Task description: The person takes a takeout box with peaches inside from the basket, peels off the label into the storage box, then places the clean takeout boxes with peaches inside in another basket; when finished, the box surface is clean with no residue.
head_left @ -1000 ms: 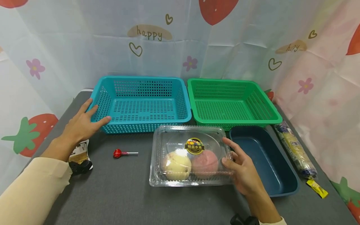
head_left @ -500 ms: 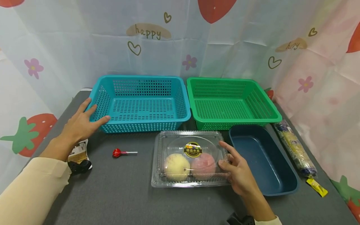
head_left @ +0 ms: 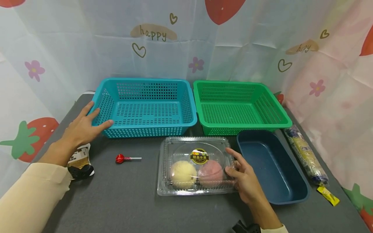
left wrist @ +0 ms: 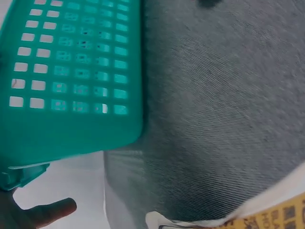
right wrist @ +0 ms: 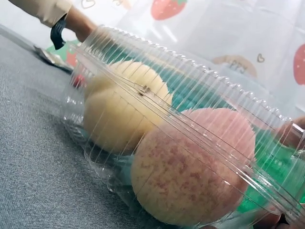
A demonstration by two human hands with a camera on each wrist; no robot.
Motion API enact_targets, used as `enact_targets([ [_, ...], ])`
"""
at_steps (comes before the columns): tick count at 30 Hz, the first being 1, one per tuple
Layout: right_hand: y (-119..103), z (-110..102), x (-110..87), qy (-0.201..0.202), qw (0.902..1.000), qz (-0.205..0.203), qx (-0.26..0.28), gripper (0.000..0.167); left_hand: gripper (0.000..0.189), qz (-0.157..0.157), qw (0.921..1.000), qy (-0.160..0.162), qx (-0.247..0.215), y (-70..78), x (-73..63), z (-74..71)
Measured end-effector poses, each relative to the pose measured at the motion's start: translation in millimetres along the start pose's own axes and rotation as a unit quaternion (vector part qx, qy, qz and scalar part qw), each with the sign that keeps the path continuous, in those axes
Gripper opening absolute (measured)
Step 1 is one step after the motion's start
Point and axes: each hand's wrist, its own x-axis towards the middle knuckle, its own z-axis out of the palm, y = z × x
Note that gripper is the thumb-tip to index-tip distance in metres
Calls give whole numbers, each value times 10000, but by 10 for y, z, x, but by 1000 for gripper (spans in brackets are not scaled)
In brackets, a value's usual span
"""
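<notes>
My left hand [head_left: 83, 129] lies at the left end of the blue perforated basket [head_left: 150, 127], fingers spread and touching its side and front corner. In the left wrist view, one finger [left wrist: 52, 212] extends straight beside the basket wall [left wrist: 71, 133]. At the table's middle, my right hand [head_left: 246, 178] holds the right side of a clear plastic fruit box [head_left: 166, 161]. Inside the box sit two peaches, a pale yellow one [head_left: 183, 174] and a pink one [head_left: 211, 174]. The box's walls cover both peaches in the right wrist view.
A green basket [head_left: 247, 126] stands right of the blue one, with a dark blue tub [head_left: 271, 168] in front. Along the right edge lie a long wrapped package [head_left: 306, 155] and a yellow sachet [head_left: 328, 195]. A red lollipop [head_left: 120, 158] and a packet [head_left: 80, 158] lie left.
The fruit box, in my right hand, has come down a little and toward me, most of it in the first half second. The left hand stays on the basket.
</notes>
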Motion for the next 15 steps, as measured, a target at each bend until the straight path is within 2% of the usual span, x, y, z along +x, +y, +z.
enact_targets([
  [2, 4, 4, -5, 28, 10000, 12, -50, 58, 91, 80, 10000, 24, -22, 14, -3, -27],
  [5, 10, 8, -13, 86, 9998, -11, -185, 57, 88, 209, 9995, 238, -99, 78, -22, -89],
  [9, 12, 10, -18, 145, 9991, -75, -389, 57, 84, 367, 9963, 725, -285, 229, -74, -186],
  [15, 6, 14, -15, 184, 9985, -127, -504, 58, 83, 545, 9911, 1107, -505, 440, -213, -254],
])
